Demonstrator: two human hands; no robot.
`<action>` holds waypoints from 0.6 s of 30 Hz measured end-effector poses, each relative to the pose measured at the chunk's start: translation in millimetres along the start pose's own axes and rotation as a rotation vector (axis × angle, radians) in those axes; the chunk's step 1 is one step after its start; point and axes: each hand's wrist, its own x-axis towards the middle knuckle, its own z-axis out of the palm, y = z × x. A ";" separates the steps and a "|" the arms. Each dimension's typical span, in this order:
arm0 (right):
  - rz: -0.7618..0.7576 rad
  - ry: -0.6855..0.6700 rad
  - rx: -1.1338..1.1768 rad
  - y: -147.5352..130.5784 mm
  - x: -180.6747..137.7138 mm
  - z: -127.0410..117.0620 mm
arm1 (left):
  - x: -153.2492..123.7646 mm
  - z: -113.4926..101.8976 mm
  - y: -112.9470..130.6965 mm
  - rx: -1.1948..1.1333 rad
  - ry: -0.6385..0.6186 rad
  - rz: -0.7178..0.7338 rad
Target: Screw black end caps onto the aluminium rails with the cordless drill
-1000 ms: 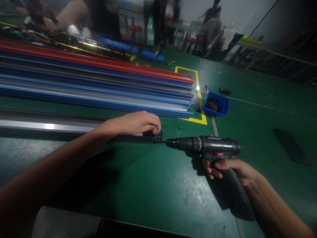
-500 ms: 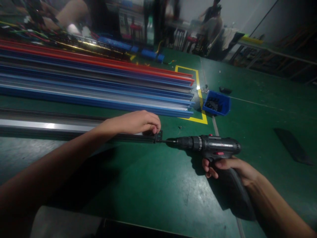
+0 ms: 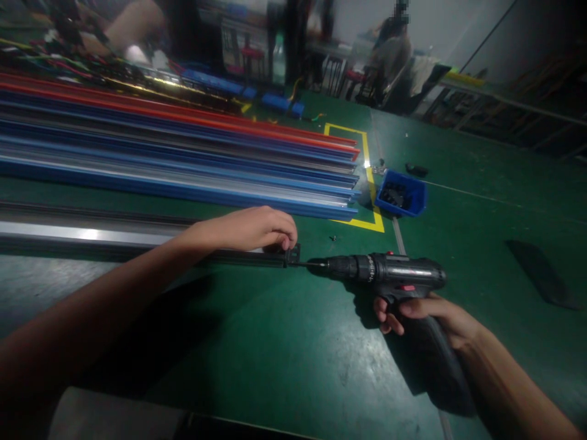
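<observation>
My right hand (image 3: 426, 315) is wrapped round the grip of a black cordless drill (image 3: 403, 271), which lies level and points left. Its long thin bit (image 3: 307, 264) reaches the end of a dark metal profile (image 3: 247, 257) with a silver strip. At that end sits a small black end bracket (image 3: 295, 253). My left hand (image 3: 270, 229) rests over the profile's end, its fingers closed on the bracket; the fingertips are partly hidden. Whether a screw sits at the bit's tip is too small to tell.
Blue and red metal profiles (image 3: 275, 198) lie side by side behind. A blue bin (image 3: 415, 198) of black parts stands right of them. A small screw (image 3: 333, 238) and a dark flat piece (image 3: 541, 272) lie on the green surface. A person's arm (image 3: 132, 27) is at the back left.
Almost nothing differs. Both hands, the drill and the profile keep their places, with only a slight shift of the view.
</observation>
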 end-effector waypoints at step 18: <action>-0.001 0.016 0.018 0.6 -0.7 0.2 | 0.4 0.8 -2.4 -0.006 -0.006 -0.013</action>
